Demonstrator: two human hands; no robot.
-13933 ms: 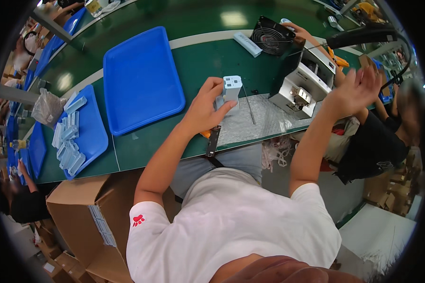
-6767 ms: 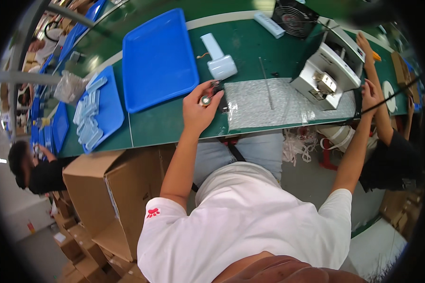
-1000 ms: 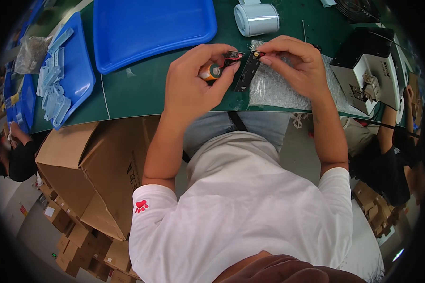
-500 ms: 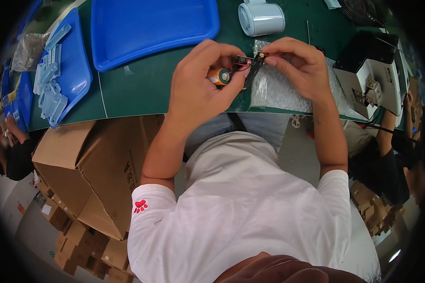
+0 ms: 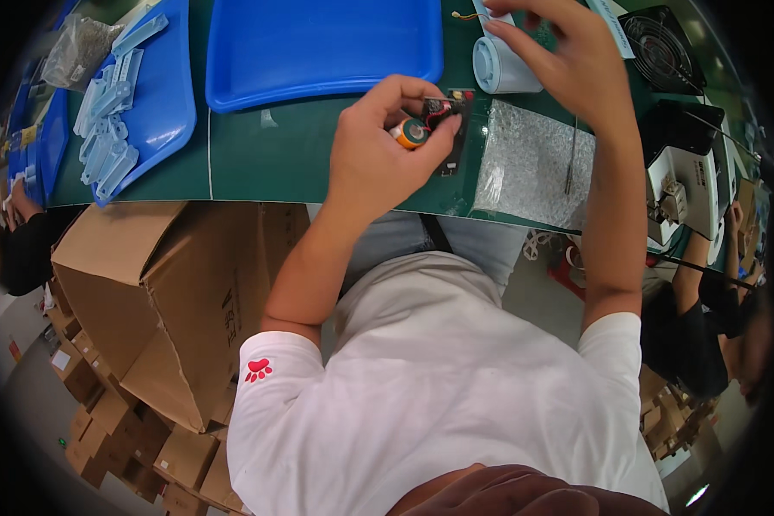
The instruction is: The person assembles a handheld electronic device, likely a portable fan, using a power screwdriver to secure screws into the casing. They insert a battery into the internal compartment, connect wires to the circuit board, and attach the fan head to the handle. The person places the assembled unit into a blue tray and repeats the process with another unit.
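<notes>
My left hand (image 5: 378,146) grips a small black circuit board (image 5: 452,129) together with an orange cylindrical battery (image 5: 408,133) joined to it by thin wires. My right hand (image 5: 568,60) is stretched away from the board, over a white cylindrical housing (image 5: 500,67) lying on the green table (image 5: 275,163). Its fingers hover at the housing's far end, by a small orange-wired part; whether they pinch anything is unclear. A bubble-wrap sheet (image 5: 529,168) with a thin metal tool (image 5: 569,159) on it lies just right of the board.
A large empty blue tray (image 5: 318,47) sits behind the left hand. Another blue tray (image 5: 159,95) at left holds several pale blue plastic parts. A white machine (image 5: 684,189) and black fan (image 5: 658,39) stand at right. An open cardboard box (image 5: 163,284) is below the table edge.
My right hand has let go of the board and moved up and right to the white housing. My left hand keeps the board and battery.
</notes>
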